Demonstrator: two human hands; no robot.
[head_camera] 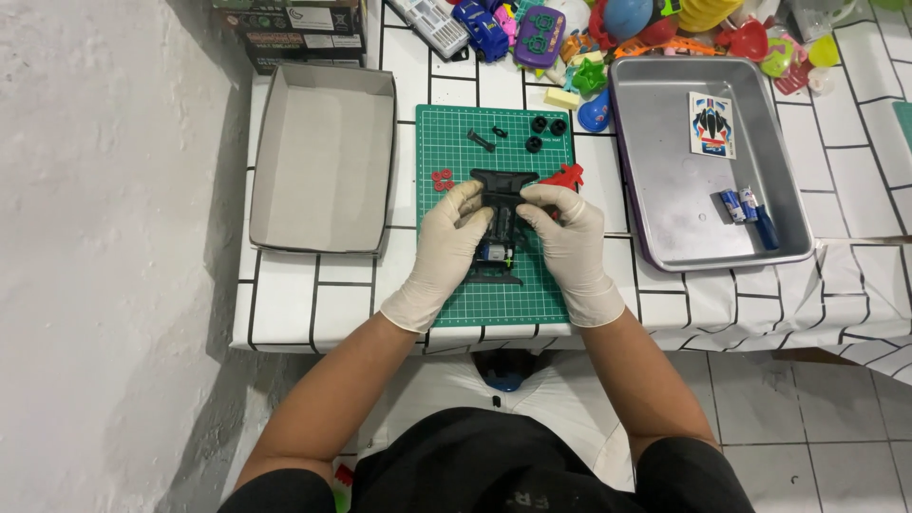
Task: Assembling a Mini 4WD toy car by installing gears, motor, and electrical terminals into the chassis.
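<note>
Both hands gloved in pale latex, working over green cutting mat (pixel 494 294) on white tablecloth with black grid lines (pixel 294 294); left hand (pixel 446 249) and right hand (pixel 570 245) closed from either side on black toy car chassis (pixel 502 228), near mat centre, long axis running away from body; fingertips of both hands meeting at chassis's far, wider end; thumbs pressed on top; grip narrow and firm, chassis clamped between the two hands; small motor and green-yellow part visible in gap between palms; near end of chassis lying on or just above mat, cannot tell which.

Loose on mat beyond hands: three small black wheels (pixel 544 131) in a cluster at far right corner; black shaft-like piece (pixel 481 141) and tiny black clip (pixel 500 130) to their left; pair of small red parts (pixel 442 180) at left edge, just beside left fingertips; red plastic piece (pixel 568 175) touching or just behind right fingers.

Left of mat: open grey cardboard box lid (pixel 323 157); right of mat: metal tray (pixel 665 218) holding sticker sheet (pixel 712 125) and small blue-white cylinders (pixel 743 204); heap of coloured plastic toys (pixel 608 28) along far edge of table.
</note>
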